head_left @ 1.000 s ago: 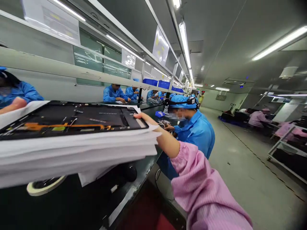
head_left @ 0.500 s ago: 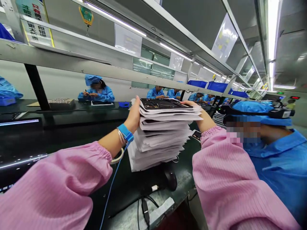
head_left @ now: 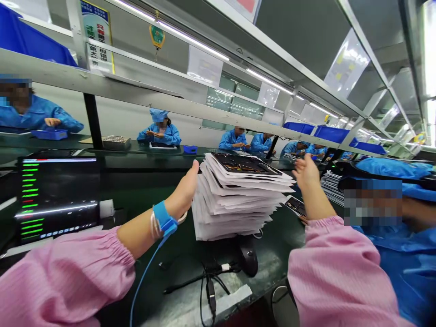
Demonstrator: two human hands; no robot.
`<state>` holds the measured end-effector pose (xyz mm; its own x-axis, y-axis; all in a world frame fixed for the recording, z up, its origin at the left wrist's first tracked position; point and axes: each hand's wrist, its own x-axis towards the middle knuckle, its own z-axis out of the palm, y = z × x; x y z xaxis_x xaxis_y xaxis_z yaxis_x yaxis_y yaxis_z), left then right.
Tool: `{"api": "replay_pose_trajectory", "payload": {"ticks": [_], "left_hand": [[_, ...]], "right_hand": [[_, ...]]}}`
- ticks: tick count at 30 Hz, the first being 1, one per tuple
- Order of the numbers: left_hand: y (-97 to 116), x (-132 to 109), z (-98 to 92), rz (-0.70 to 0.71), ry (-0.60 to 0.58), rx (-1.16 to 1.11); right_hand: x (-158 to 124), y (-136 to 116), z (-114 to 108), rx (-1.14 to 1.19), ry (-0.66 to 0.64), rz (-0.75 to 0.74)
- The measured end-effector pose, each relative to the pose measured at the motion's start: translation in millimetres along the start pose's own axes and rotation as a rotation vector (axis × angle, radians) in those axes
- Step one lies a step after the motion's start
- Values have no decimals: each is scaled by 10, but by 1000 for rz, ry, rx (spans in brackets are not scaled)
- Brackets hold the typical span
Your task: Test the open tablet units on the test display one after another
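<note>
A tall stack of white sheets (head_left: 235,204) with dark flat panels between some of them stands on the bench. On its top lies a black device panel (head_left: 245,163) with small coppery parts. Beside the stack's left side is my left hand (head_left: 184,190), flat with the thumb up; whether it touches the sheets I cannot tell. A blue wrist strap (head_left: 164,218) with a cord is on that wrist. Off the stack's right side, my right hand (head_left: 307,175) is raised and apart from it, fingers loosely spread and holding nothing.
A black mouse (head_left: 248,259) and cables (head_left: 211,290) lie in front of the stack. At left is a lit monitor (head_left: 61,195). Another dark panel (head_left: 295,205) lies to the right, near a co-worker in blue (head_left: 391,259). More people sit across the bench (head_left: 136,181).
My right hand has come away from the stack to the right. My left hand has lowered slightly from the top edge and loosened. The view has turned left, bringing the monitor into sight.
</note>
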<state>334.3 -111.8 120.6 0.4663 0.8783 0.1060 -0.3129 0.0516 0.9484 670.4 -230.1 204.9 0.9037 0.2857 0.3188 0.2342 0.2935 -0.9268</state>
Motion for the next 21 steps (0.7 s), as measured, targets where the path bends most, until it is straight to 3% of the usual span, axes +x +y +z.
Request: {"api": "replay_pose_trajectory", "payload": {"ticks": [2, 3, 5, 8, 10, 14, 18, 21], "left_hand": [[102, -264, -158, -47, 87, -7], [162, -387, -220, -53, 87, -10], [286, -575, -302, -34, 55, -12], [439, -673, -341, 17, -54, -12], [512, -649, -331, 48, -118, 18], [630, -542, -271, 55, -190, 91], [740, -367, -161, 49, -226, 156], [807, -133, 17, -39, -238, 161]], "right_hand": [[-226, -135, -15, 49, 66, -147], [-393, -198, 6, 49, 36, -240], [-798, -303, 115, -55, -177, -454], [-1404, -369, 430, -409, -627, -743], [-1677, -344, 676, -600, -759, -828], [-1797, -256, 1020, -769, -726, -775], [-1613, -336, 1126, -804, -669, -675], [-1504, -479, 1182, -795, -610, -664]]}}
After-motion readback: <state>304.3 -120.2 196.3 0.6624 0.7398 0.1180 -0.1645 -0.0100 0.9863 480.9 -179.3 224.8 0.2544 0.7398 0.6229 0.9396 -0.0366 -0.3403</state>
